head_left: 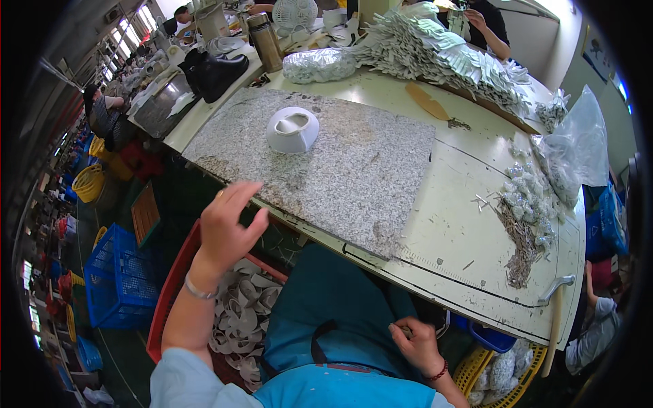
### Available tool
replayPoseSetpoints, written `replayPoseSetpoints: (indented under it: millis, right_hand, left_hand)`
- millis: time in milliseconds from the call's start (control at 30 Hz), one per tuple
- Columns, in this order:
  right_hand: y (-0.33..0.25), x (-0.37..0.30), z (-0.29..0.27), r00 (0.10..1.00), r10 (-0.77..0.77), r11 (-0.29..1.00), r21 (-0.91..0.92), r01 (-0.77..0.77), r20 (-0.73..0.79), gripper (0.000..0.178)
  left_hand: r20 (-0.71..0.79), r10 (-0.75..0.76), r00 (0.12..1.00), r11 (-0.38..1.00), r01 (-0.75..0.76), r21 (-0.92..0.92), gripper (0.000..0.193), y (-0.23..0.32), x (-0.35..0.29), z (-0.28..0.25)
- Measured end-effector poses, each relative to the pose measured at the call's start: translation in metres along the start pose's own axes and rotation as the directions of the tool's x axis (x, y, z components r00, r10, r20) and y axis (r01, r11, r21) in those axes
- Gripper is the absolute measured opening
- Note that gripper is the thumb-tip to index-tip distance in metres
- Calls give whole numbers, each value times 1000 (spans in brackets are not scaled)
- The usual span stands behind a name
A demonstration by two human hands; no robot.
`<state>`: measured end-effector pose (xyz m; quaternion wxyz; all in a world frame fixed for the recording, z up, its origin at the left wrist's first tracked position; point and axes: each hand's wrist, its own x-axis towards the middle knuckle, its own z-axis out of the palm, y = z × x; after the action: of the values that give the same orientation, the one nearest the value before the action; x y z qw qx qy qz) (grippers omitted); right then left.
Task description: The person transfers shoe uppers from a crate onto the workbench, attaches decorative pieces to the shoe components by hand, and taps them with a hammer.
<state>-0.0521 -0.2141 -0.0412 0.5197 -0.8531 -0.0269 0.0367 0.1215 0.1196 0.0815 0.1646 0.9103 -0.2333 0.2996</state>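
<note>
A workshop stretches away under rows of bright windows, bent and darkened toward the rim of the head view. A pale table point(462, 224) carries a speckled stone slab point(354, 170), and on the slab's far part sits a white cup-like piece point(296, 140) with an oval opening in its top. The left hand point(228, 228) is at the slab's near left edge, its thumb and fingers spread apart; the white piece lies beyond the fingertips, farther up the slab and a little to their right, clearly apart from them. How high those fingers are over the edge is hard to judge. The right hand point(416, 343) is low by the lap, well apart from the piece, its fingers curled toward the thumb; whether they meet or grip anything cannot be told. Below the left forearm, a red crate point(178, 292) of white curved offcuts point(241, 306) is partly covered by the arm and clothing. A hammer point(556, 313) lies over the table's right corner. A yellow basket point(537, 360) is cut by the lower edge. Behind a heap of pale strips point(435, 54), a co-worker point(500, 41) is cut off by the top.
</note>
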Motion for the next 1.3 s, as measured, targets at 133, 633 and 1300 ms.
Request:
replayPoseSetpoints:
  millis: [133,633,1300]
  right_hand:
    - [-8,-9,0,999,-3,1000,-14,3,50,13]
    - [-36,5,-28,980,194,486,863,-138,48,11]
    - [-24,-21,-9,984,166,894,431,-121,-68,14]
  left_hand:
    - [-105,74,992,987,-58,147,30,-23,70,61]
    - [186,720,668,616,-494,-613,29,143,-66,31]
    - [597,18,802,297,566,-769,32,162,-106,61]
